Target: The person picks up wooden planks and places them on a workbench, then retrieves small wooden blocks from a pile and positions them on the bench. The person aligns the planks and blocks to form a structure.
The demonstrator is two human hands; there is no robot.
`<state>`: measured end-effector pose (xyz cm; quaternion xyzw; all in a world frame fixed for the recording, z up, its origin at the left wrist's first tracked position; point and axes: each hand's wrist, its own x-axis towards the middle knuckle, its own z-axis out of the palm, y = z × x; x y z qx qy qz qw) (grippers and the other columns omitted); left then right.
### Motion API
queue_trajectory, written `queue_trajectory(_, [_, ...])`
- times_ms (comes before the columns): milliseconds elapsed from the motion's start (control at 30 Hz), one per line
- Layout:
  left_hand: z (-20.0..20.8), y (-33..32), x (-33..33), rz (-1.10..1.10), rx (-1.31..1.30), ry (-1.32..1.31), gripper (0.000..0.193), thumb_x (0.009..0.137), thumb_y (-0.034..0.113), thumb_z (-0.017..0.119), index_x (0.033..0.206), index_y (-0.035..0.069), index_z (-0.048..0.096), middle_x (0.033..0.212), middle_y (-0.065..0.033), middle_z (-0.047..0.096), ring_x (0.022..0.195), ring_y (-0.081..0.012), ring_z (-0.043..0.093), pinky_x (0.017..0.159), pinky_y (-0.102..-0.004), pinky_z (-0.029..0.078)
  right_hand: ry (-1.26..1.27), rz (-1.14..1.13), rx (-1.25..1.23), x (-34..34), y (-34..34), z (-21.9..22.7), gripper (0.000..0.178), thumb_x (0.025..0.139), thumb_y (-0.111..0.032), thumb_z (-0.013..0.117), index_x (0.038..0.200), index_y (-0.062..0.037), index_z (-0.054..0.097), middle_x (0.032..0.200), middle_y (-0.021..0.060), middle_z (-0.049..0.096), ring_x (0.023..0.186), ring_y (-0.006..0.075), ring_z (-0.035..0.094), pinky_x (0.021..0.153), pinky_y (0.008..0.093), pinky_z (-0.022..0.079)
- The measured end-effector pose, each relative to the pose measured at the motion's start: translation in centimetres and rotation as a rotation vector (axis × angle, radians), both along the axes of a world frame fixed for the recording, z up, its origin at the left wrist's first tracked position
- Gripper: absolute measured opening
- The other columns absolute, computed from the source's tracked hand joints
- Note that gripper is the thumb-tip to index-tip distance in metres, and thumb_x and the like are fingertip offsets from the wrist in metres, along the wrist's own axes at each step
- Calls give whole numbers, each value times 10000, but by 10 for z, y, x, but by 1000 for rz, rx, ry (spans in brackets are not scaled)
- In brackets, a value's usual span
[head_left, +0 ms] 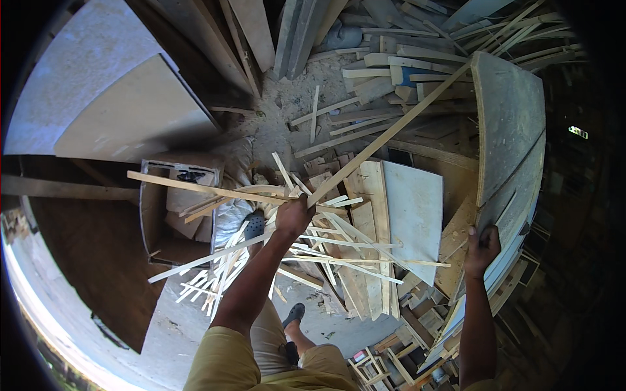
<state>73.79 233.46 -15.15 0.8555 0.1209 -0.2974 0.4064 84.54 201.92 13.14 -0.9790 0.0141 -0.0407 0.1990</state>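
Observation:
My left hand (295, 216) is closed around a long narrow wooden strip (391, 132), which slants up to the right and reaches a grey board (508, 124). Another wooden strip (195, 184) runs leftward from beside the same hand; whether the fingers also hold it I cannot tell. At the right, my right hand (482, 253) is curled at the lower edge of the upright grey boards, thumb up, with its fingers partly hidden. Thin pale offcuts (339, 251) lie crisscrossed beneath and around my left forearm.
An open wooden box (145, 218) stands at the left, below large leaning panels (130, 111). Wide planks (375, 228) and a whitish panel (417, 215) lie at centre right. Stacked scrap lumber (404, 65) fills the far side. My shoes (295, 314) stand among offcuts on the floor.

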Motion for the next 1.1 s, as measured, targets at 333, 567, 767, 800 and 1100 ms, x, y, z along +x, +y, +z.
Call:
queue_trajectory(333, [-64,-80,97,-108,-95,-182,239,791,245,592,908,37,577,758,-165,640,729,-337,631,669,-430,505,-41,28,34,2,-3,-12,504,754,-436,689,652,-84,343,630,-41,269,584,75,252,522,243,211])
queue_trajectory(567, [-69,-114,139,-143,-96,-252,152,779,125,523,853,27,612,760,-156,651,715,-281,655,643,-385,521,-47,23,9,6,1,-16,520,744,-501,669,658,-88,364,638,-46,293,578,67,263,529,244,214])
queue_trajectory(767, [-87,-151,186,-148,-106,-269,153,778,121,525,856,23,611,800,-171,650,761,-302,649,684,-393,515,85,-6,30,2,-8,-9,513,761,-480,668,705,-81,350,699,-14,305,676,109,328,642,268,299])
queue_trajectory(800, [-91,-156,194,-157,-112,-270,162,780,134,525,870,23,602,809,-181,647,779,-317,643,704,-401,509,91,-9,33,2,-9,-10,516,759,-488,668,712,-81,353,706,-13,309,683,112,334,655,273,302])
queue_trajectory(1100, [-131,-197,230,-88,-46,-249,251,785,135,499,1000,27,571,942,-177,618,868,-310,622,757,-414,491,120,13,-14,-2,-24,-13,520,746,-521,666,737,-85,383,721,-14,337,689,111,349,657,276,299])
